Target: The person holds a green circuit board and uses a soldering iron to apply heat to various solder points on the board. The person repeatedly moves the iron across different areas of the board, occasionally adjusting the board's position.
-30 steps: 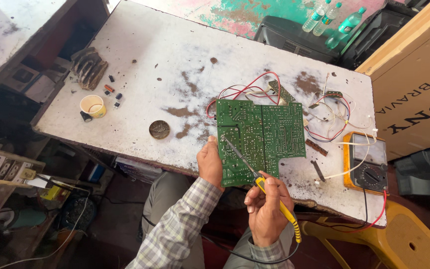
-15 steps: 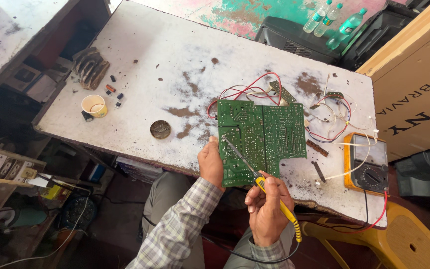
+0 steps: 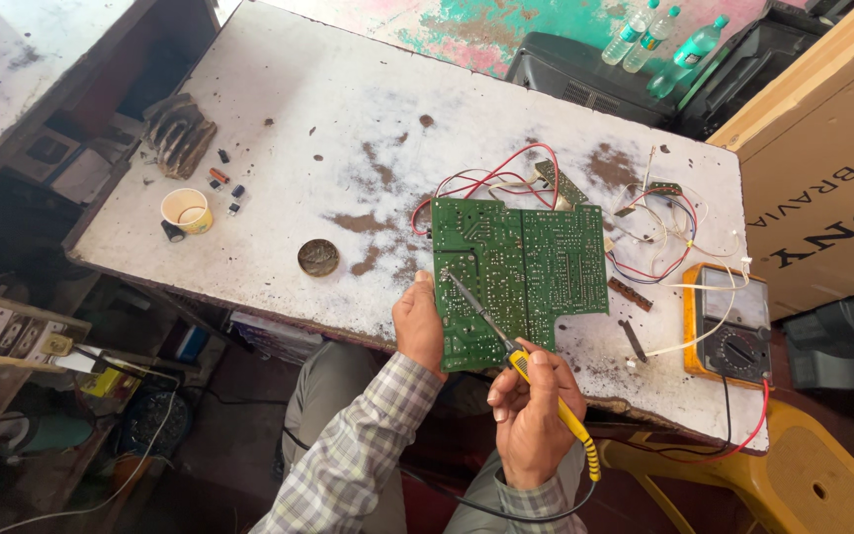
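Nothing has shifted since before: our left hand (image 3: 419, 323) grips the green printed circuit board (image 3: 518, 279) at the white table's (image 3: 348, 119) edge, our right hand (image 3: 529, 415) holding the yellow-handled soldering iron (image 3: 516, 358) tip-down on it; soldering looks underway, unfinished.

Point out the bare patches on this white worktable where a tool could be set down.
The widest bare patch on the worktable runs across its far middle, between the heat sink and the red wires. A smaller one lies between the paper cup and the round tin. It is crowded around the green circuit board, wires and multimeter.
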